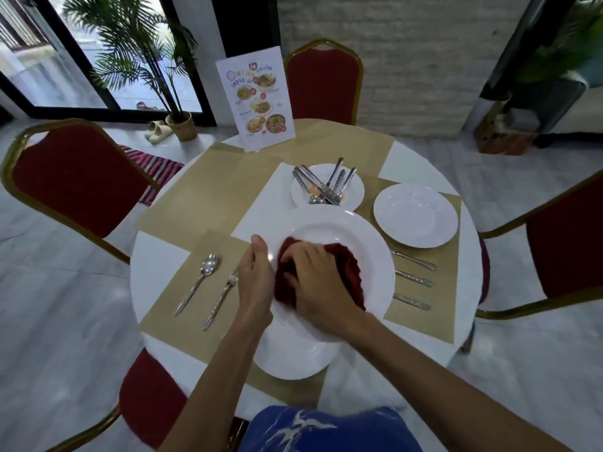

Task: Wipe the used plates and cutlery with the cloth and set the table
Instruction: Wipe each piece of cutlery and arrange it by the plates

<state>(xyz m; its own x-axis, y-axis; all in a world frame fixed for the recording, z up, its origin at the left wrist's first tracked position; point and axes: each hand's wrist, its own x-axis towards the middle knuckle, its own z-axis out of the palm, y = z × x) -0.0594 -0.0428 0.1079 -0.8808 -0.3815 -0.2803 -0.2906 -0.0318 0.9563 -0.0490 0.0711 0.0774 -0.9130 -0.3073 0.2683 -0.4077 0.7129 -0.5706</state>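
Note:
A large white plate (368,243) is held above the round table, tilted a little toward me. My left hand (256,278) grips its left rim, thumb on top. My right hand (318,278) presses a dark red cloth (349,269) against the plate's inner surface. Under the held plate another white plate (293,363) lies on the near placemat. Farther back a small white plate (354,187) carries several pieces of cutlery (324,185). A spoon (199,282) and fork (222,296) lie on the left placemat.
A clean white plate (416,215) sits on the right placemat, with three cutlery handles (412,282) near it. A menu card (256,99) stands at the table's far side. Red chairs with gold frames (75,177) surround the white table (160,256).

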